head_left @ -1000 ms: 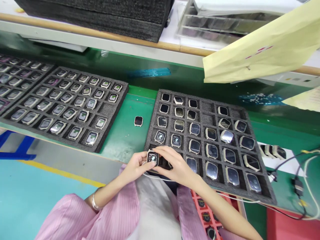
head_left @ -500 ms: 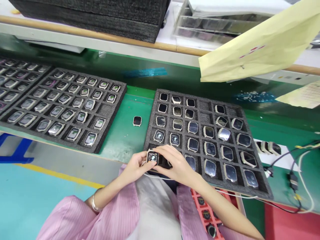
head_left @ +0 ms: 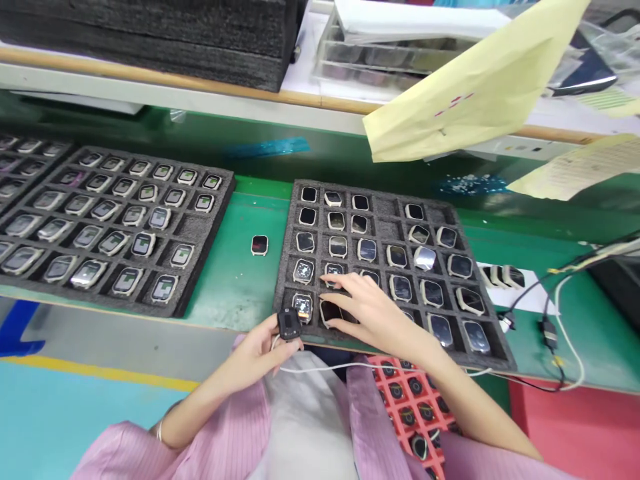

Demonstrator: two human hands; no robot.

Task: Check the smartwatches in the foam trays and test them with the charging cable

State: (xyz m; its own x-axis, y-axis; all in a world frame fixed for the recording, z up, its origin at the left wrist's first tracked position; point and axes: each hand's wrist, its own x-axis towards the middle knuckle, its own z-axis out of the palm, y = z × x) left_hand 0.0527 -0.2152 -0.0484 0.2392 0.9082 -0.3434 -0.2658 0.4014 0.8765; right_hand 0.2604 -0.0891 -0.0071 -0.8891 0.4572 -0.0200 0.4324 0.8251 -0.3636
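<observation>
My left hand point(head_left: 260, 350) pinches a small black module point(head_left: 289, 323) with a white cable point(head_left: 350, 366) running from it, held at the near edge of a dark foam tray point(head_left: 383, 210). A watch body with a lit screen point(head_left: 302, 305) sits in the tray's near-left pocket, just beyond the module. My right hand point(head_left: 373, 310) reaches over the tray's near rows with its fingers round a dark-screened watch body point(head_left: 330, 311) in the neighbouring pocket. The tray holds several more watch bodies in its pockets.
A second foam tray point(head_left: 210, 220) of watch bodies lies to the left, with another beyond it. One loose watch body point(head_left: 259, 245) lies on the green bench between trays. Yellow paper point(head_left: 465, 100) hangs above. Cables point(head_left: 555, 333) lie at right; a red tray point(head_left: 413, 400) sits in my lap.
The lit watch that both hands held now sits in the near-left pocket. My left hand has pulled back with the black module. My right hand has moved onto the neighbouring watch.
</observation>
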